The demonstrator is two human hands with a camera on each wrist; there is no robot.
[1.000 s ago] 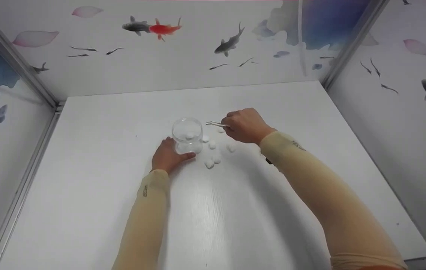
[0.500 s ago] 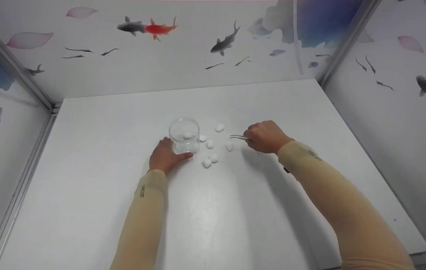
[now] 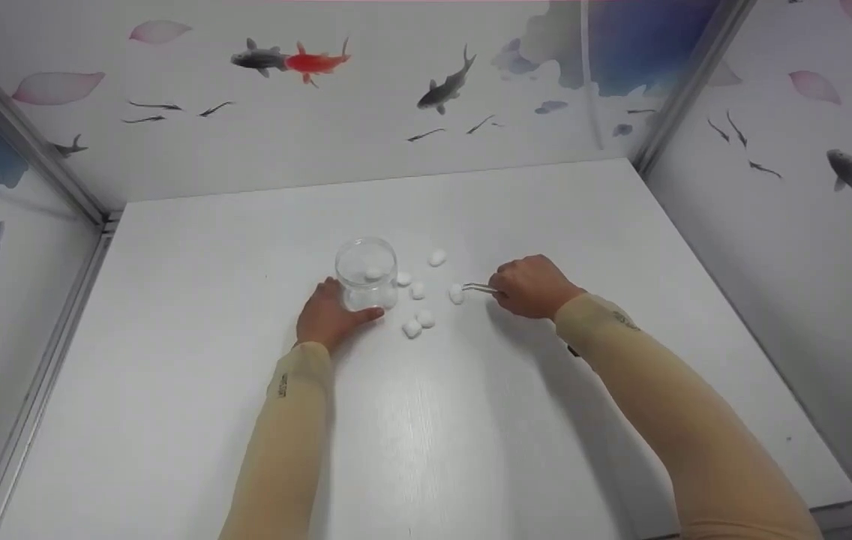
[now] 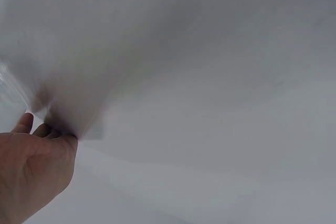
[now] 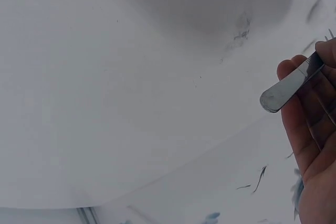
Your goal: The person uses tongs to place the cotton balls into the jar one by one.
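Note:
My left hand (image 3: 325,316) grips the lower side of a clear round jar (image 3: 355,300), thumb along the front and fingers round the left. Inside the jar a white cotton ball (image 3: 373,274) shows. In my right hand (image 3: 535,285) are metal tweezers (image 3: 480,288), pointing left, their tips right at the edge of the rightmost cotton ball (image 3: 456,294) on the table. The right wrist view shows the rounded rear end of the tweezers (image 5: 283,92) beyond the fingers. In the left wrist view, my left hand (image 4: 39,169) is at the lower left, beside the jar's clear wall.
Several more cotton balls lie between the jar and the tweezers, including one at the back (image 3: 437,258) and a touching pair (image 3: 412,328) in front. The white table (image 3: 193,360) is enclosed by printed fish panels at the back and sides.
My right hand has moved right and toward me, away from the jar, then the tweezers have come down to the rightmost cotton ball. My left hand stays round the jar.

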